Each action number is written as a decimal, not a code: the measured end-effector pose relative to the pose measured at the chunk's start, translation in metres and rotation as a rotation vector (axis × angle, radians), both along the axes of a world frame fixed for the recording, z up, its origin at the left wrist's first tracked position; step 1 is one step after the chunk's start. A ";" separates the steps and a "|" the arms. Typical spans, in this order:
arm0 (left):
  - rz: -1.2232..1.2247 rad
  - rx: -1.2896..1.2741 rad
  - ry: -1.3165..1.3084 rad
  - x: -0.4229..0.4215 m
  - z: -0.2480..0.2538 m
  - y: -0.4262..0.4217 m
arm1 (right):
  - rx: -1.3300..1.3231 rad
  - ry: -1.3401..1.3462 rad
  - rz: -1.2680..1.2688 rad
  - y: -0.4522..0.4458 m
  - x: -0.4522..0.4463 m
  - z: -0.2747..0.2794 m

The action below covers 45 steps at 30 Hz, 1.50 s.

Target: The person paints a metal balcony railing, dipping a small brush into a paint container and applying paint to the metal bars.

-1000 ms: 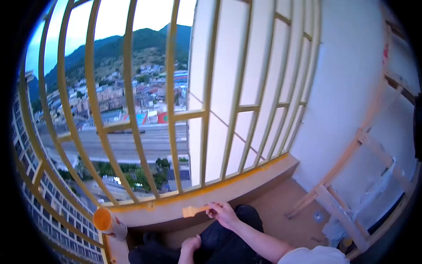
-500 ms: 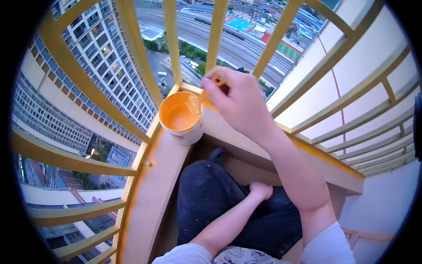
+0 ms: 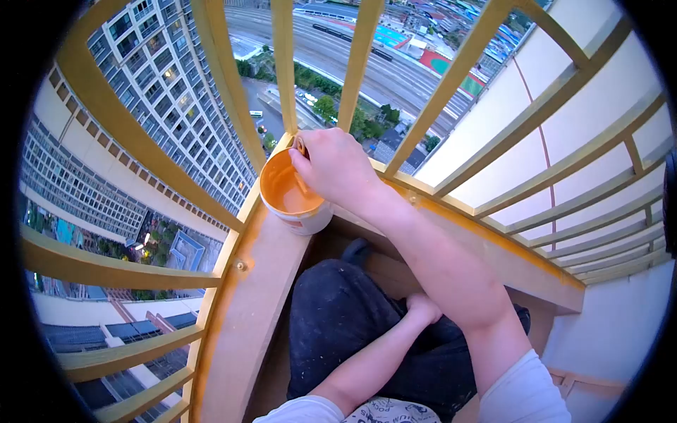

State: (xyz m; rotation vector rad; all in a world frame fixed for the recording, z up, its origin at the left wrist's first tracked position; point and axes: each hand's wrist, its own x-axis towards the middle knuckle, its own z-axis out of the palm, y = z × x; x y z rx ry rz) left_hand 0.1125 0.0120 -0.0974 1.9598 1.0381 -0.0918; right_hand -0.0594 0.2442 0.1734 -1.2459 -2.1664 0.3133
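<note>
A white bucket (image 3: 308, 224) with orange paint inside stands on the ledge at the corner of the railing. My right hand (image 3: 337, 168) is over the bucket's right rim, closed on the handle of a paintbrush (image 3: 301, 185). The brush points down into the bucket, and its bristles are mostly hidden by the hand and wall. My left hand (image 3: 424, 309) rests on my lap near the right forearm, its fingers curled out of sight.
Yellow-painted railing bars (image 3: 356, 67) rise on the left and ahead, with tall buildings and a railway far below. The ledge (image 3: 243, 317) has an orange strip and a bolt. A white wall (image 3: 606, 331) stands at right.
Compared with earlier, the view has swung down and left to the bucket. My right hand has carried the brush from beside the ledge into the bucket. My left hand stays on my lap.
</note>
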 end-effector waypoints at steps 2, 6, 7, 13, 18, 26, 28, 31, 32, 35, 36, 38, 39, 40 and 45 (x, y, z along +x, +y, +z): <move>-0.045 -0.053 0.032 -0.004 0.007 0.007 | -0.011 0.155 0.018 0.002 0.005 0.001; -0.154 -0.089 0.079 -0.012 0.018 0.020 | 0.017 0.550 -0.015 -0.018 0.047 0.015; -0.180 -0.075 0.112 -0.018 0.023 0.023 | -0.082 0.671 0.008 -0.034 0.065 0.026; -0.300 0.049 0.331 -0.042 0.058 0.023 | -0.061 1.011 -0.141 -0.181 0.229 0.069; -0.279 0.058 0.282 -0.046 0.025 0.026 | 0.493 0.877 -0.414 -0.285 0.366 0.128; -0.360 -0.051 0.384 -0.042 0.012 0.038 | 0.750 0.597 -0.687 -0.317 0.478 0.225; -0.312 -0.102 0.413 -0.039 0.031 0.036 | 0.724 0.514 -0.736 -0.306 0.478 0.237; -0.341 -0.125 0.404 -0.038 0.034 0.039 | 0.814 0.106 -0.832 -0.298 0.486 0.257; -0.342 -0.128 0.397 -0.037 0.043 0.037 | 0.895 -0.061 -0.853 -0.301 0.480 0.273; -0.269 -0.169 0.388 -0.034 0.063 0.033 | 0.946 -0.293 -0.808 -0.296 0.454 0.316; -0.290 -0.153 0.372 -0.037 0.057 0.033 | 0.746 -0.392 -0.812 -0.286 0.446 0.320; -0.315 -0.141 0.346 -0.040 0.045 0.032 | 0.533 -0.741 -0.813 -0.259 0.446 0.318; -0.295 -0.094 0.337 -0.041 0.038 0.031 | 0.527 -0.752 -0.814 -0.255 0.446 0.326; -0.273 -0.046 0.325 -0.040 0.031 0.033 | 0.568 -0.843 -0.880 -0.249 0.445 0.336; -0.320 -0.046 0.313 -0.042 0.030 0.035 | 0.607 -0.841 -0.864 -0.235 0.427 0.360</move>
